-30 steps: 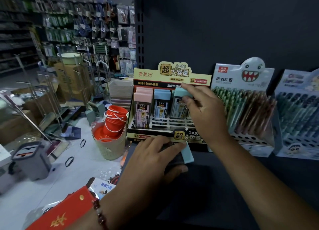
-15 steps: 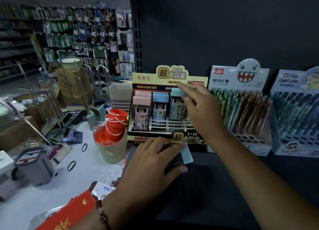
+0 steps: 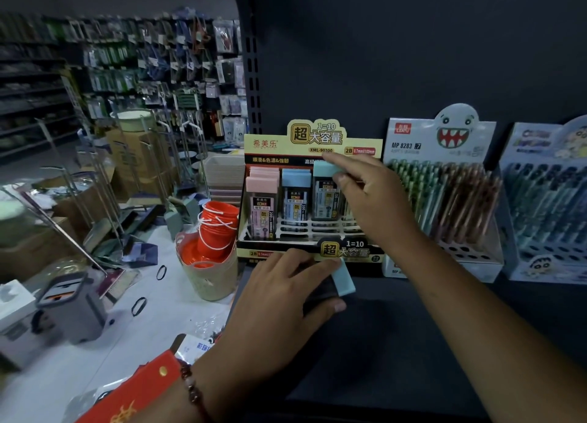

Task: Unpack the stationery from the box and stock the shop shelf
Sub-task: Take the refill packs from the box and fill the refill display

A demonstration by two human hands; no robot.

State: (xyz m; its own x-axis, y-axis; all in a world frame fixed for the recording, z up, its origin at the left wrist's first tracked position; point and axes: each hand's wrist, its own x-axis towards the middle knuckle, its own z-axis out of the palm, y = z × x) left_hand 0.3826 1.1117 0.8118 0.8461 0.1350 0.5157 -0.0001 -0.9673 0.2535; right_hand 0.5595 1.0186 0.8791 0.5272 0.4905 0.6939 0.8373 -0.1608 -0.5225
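Pen displays (image 3: 444, 197) beside lead box (image 3: 313, 200) (rt), orange buckets (image 3: 216, 222) lt

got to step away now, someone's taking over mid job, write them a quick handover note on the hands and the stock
Right hand: pinching the cap of a teal lead case, standing in the third column of the display box.
Left hand: holding a spare teal case flat on the shelf, in front of the box.
Done: pink cases and a blue case stand in the first two columns.
Left: seat the teal one, slot in the spare, fill the empty slots in front.
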